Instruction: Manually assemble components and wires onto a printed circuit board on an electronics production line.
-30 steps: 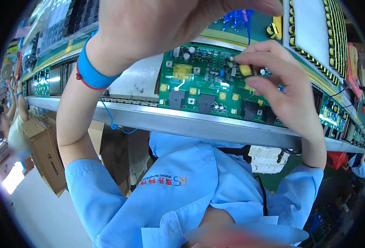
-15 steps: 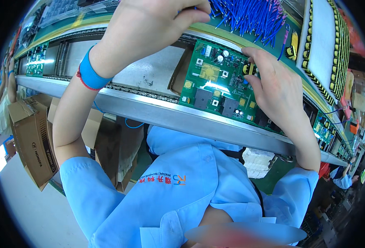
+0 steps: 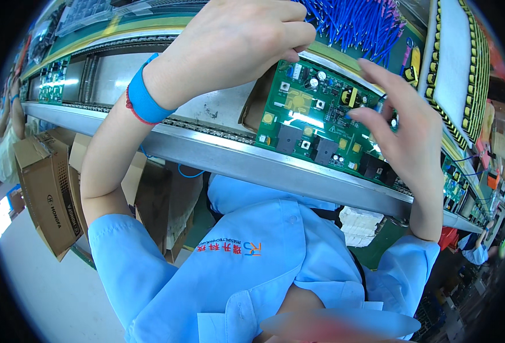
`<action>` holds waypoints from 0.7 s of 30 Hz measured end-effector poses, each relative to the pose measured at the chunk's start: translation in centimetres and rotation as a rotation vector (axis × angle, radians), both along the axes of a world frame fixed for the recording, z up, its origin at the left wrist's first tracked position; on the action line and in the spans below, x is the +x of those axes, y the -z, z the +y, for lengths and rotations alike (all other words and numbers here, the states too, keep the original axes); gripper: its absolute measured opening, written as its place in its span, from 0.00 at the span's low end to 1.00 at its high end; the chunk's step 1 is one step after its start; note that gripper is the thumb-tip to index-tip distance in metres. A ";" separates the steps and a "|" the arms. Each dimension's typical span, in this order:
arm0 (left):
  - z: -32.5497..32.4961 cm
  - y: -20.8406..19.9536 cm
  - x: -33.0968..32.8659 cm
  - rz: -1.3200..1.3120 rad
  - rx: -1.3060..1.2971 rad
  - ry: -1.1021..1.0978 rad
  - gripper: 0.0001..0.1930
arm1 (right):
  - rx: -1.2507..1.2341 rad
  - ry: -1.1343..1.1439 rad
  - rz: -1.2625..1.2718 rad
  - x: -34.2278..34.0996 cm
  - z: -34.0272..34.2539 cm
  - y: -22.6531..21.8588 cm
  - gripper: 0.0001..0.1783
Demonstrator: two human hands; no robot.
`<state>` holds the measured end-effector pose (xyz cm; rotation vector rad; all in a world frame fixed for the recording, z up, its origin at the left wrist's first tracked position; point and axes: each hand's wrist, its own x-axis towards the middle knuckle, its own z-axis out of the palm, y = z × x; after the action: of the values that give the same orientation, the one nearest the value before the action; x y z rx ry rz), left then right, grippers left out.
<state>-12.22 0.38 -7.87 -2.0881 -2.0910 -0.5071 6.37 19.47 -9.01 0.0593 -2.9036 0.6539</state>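
Observation:
A green circuit board (image 3: 275, 106) lies on the conveyor rail before me, carrying dark square parts, white capacitors and pale square pads. My left hand (image 3: 252, 35) is above the board's far left corner, fingers curled together; whatever they may pinch is hidden from view. Over the right part of the board hovers my right hand (image 3: 407, 123), thumb and forefinger spread apart with nothing visible between them. A small yellow-and-black transformer (image 3: 352, 97) stands on the board just left of those fingertips. Behind the left hand lies a heap of blue wires (image 3: 355, 26) with pinkish ends.
The metal conveyor edge (image 3: 218, 154) runs between my body and the board. Other boards (image 3: 53, 77) sit along the line. A white tray edged with yellow-and-black transformers (image 3: 455, 63) stands at the far right. Cardboard boxes (image 3: 46, 191) are at lower left.
My right hand has lifted off the transformer and moved right, its fingers spreading. My left hand has shifted right and slightly down, nearer the board. The board appears slightly further right in view.

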 end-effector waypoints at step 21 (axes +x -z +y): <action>4.1 -0.5 0.2 0.268 -0.346 0.205 0.03 | -0.211 -0.028 0.094 2.8 2.5 2.4 0.24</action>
<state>-12.05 4.50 -7.35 -2.4099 -1.9302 0.1256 9.18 21.99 -11.40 0.1014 -2.7323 0.9319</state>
